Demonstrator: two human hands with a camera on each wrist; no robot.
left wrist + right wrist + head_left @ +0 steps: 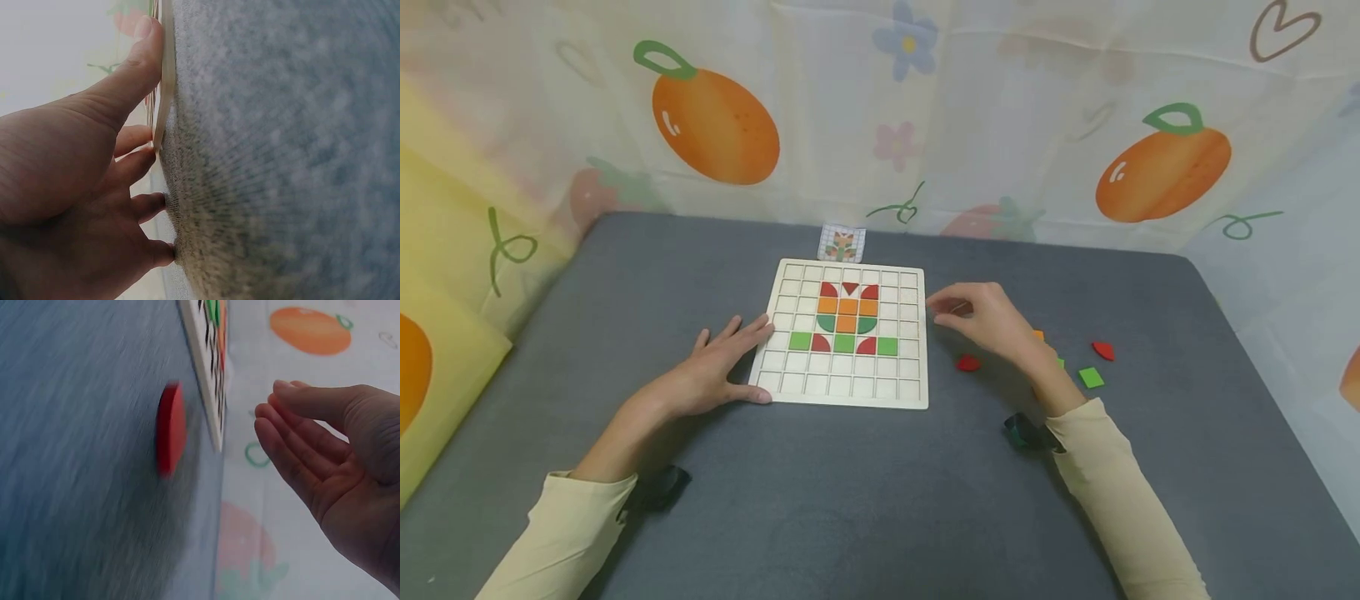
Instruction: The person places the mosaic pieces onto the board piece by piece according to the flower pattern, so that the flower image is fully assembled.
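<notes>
A square cream pattern board [887,388] with a raised grid lies flat on the table. Red, orange and green tiles [846,323] form a figure in its middle, with a small red triangle [850,288] at the top. My left hand [703,375] rests along the board's left edge, fingers spread, thumb [144,53] on the near corner. Just off the board's right edge hovers my right hand [988,319], fingers loosely bent; the right wrist view shows nothing between thumb and fingertips. Under that hand lies a red petal-shaped tile [172,428].
Right of the board are a red tile [1103,351] and a light green square [1092,378]; other tiles are partly hidden behind the right forearm. A small printed pattern card [841,244] lies behind the board. A fruit-printed curtain [1000,100] closes off the table's back.
</notes>
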